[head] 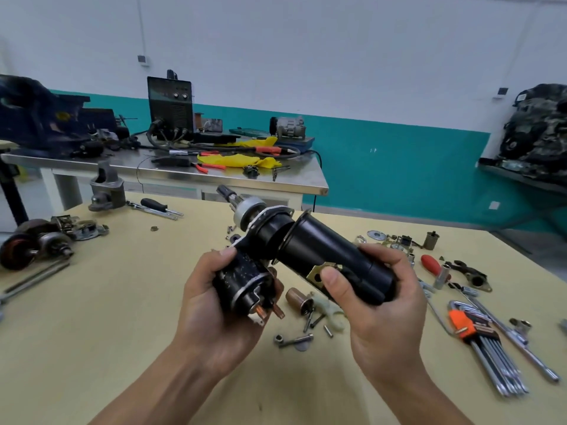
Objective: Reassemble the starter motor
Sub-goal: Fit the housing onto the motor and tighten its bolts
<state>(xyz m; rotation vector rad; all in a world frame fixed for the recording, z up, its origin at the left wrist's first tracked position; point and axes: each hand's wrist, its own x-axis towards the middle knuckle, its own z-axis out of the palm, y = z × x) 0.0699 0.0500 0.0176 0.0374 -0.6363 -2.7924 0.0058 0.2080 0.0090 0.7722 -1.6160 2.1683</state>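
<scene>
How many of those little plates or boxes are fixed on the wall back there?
3: one wall box high up at the left; another high at the right; a third low on the teal band at the right. Others may be hidden.

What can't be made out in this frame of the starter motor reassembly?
Head view only.
- Rear end of the black motor housing: covered by the right hand.
- Underside of the solenoid: hidden in the left hand, against its palm.
- Small metal parts beyond the right hand: too small and blurred to name.
- Blue bench vise: cut by the left edge, blurred.
</scene>
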